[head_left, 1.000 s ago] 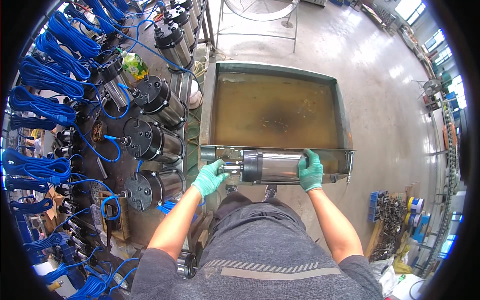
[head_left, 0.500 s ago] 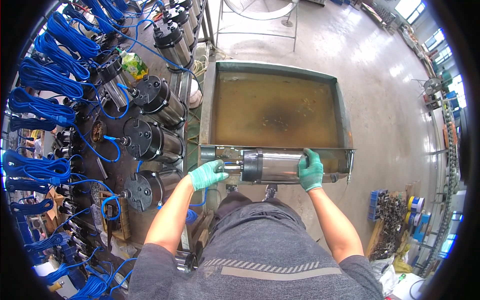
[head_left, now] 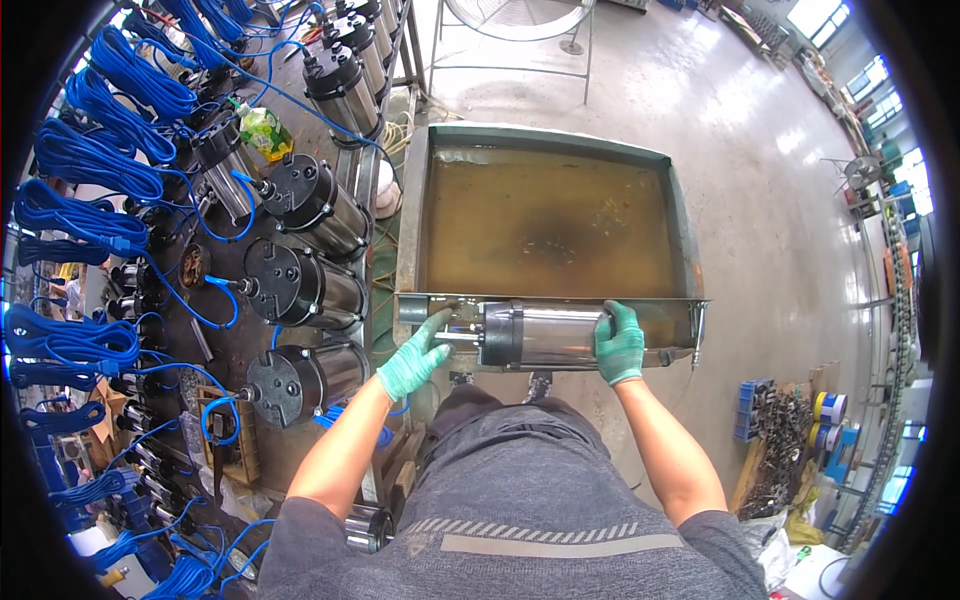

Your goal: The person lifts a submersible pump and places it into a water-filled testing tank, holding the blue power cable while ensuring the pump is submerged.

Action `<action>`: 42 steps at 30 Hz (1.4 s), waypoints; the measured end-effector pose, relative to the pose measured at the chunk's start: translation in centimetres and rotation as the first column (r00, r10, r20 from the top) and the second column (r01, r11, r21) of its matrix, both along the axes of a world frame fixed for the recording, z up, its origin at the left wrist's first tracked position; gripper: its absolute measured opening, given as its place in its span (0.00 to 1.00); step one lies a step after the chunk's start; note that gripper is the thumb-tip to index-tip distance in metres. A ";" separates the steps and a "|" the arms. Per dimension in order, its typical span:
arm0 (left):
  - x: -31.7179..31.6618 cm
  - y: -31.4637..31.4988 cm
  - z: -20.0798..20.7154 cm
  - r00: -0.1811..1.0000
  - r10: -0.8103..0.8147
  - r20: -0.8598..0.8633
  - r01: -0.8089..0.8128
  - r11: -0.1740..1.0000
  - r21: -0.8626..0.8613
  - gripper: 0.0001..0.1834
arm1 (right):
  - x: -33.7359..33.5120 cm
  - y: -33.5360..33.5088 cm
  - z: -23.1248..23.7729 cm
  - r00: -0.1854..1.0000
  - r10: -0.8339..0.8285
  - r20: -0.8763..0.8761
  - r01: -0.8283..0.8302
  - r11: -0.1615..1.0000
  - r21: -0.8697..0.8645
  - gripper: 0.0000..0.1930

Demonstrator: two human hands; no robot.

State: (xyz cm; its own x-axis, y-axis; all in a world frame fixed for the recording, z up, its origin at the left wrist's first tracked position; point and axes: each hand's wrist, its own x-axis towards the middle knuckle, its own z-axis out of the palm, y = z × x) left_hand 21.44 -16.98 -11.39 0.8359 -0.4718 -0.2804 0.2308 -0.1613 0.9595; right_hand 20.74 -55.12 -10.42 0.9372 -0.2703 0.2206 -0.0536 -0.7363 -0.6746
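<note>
A submersible pump motor [head_left: 560,334], a steel cylinder with a black end, lies on its side across the near edge of a metal water tank [head_left: 688,230]. Its thin metal shaft points left. My right hand [head_left: 620,345], in a green glove, wraps over the plain steel body near the right end. At the shaft's tip is my left hand [head_left: 410,362], also gloved, with thumb and fingers spread to either side of it. Whether those fingers touch the shaft cannot be made out.
Brownish water fills the tank. To the left, a bench holds several similar motors [head_left: 290,385], coiled blue cables [head_left: 75,335] and a green-yellow bag [head_left: 265,130]. A large fan [head_left: 520,15] stands beyond the tank. At right are a blue crate [head_left: 752,408] and piled metal parts [head_left: 785,435].
My left hand has loosened, its fingers spreading apart around the shaft's end. The motor has shifted very slightly left, with my right hand still on it.
</note>
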 end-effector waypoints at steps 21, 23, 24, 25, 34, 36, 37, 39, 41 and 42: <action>0.8 -0.9 -0.9 0.844 -0.166 0.509 -0.222 0.756 0.616 0.21 | -0.7 -0.7 -0.5 0.999 -0.005 -0.048 -0.001 0.993 -0.119 0.19; 2.6 -0.2 -0.7 0.891 -0.279 0.358 -0.102 0.646 0.757 0.28 | -0.6 -0.8 -0.4 0.998 -0.017 -0.067 0.007 0.990 -0.144 0.19; 3.1 0.5 -0.5 0.988 0.038 -0.148 0.036 0.881 0.472 0.28 | -0.6 -0.7 -0.4 0.998 -0.015 -0.058 0.006 0.990 -0.143 0.19; 3.5 0.8 -0.3 0.720 0.121 -0.684 -0.068 0.992 0.104 0.30 | -0.6 -0.6 -0.4 0.998 -0.013 -0.061 0.005 0.990 -0.141 0.19; 1.0 0.1 -0.9 0.986 -0.011 0.163 -0.028 0.972 0.234 0.20 | -0.5 -0.5 0.0 0.997 0.002 -0.073 -0.012 0.991 -0.133 0.19; 1.3 0.4 -0.4 0.963 -0.065 0.263 -0.003 0.968 0.250 0.21 | -0.6 -0.5 0.2 0.999 -0.001 -0.054 -0.007 0.989 -0.145 0.18; 1.8 0.5 0.0 0.962 -0.067 0.265 -0.001 0.969 0.248 0.21 | -0.7 -0.6 0.3 0.999 -0.004 -0.044 -0.002 0.988 -0.153 0.17; 3.4 0.8 1.2 0.931 -0.359 0.073 0.242 0.754 0.611 0.23 | -0.6 -0.8 0.1 0.999 -0.002 -0.043 -0.005 0.986 -0.164 0.17; 3.4 0.2 1.4 0.947 -0.320 0.021 0.244 0.760 0.602 0.26 | -0.7 -1.0 -0.5 0.999 0.002 -0.042 -0.009 0.985 -0.173 0.17; 2.8 0.2 0.7 0.930 -0.335 0.149 0.140 0.700 0.701 0.26 | -0.8 -0.9 -1.0 0.999 0.001 -0.054 -0.009 0.988 -0.156 0.18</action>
State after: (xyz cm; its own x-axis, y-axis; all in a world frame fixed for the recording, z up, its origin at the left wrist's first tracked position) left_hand 24.28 -16.75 -10.71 0.8069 -0.4331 -0.4017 -0.1330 -0.7958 0.5907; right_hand 19.94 -56.07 -11.41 0.9499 -0.2320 0.2095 -0.0826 -0.8327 -0.5476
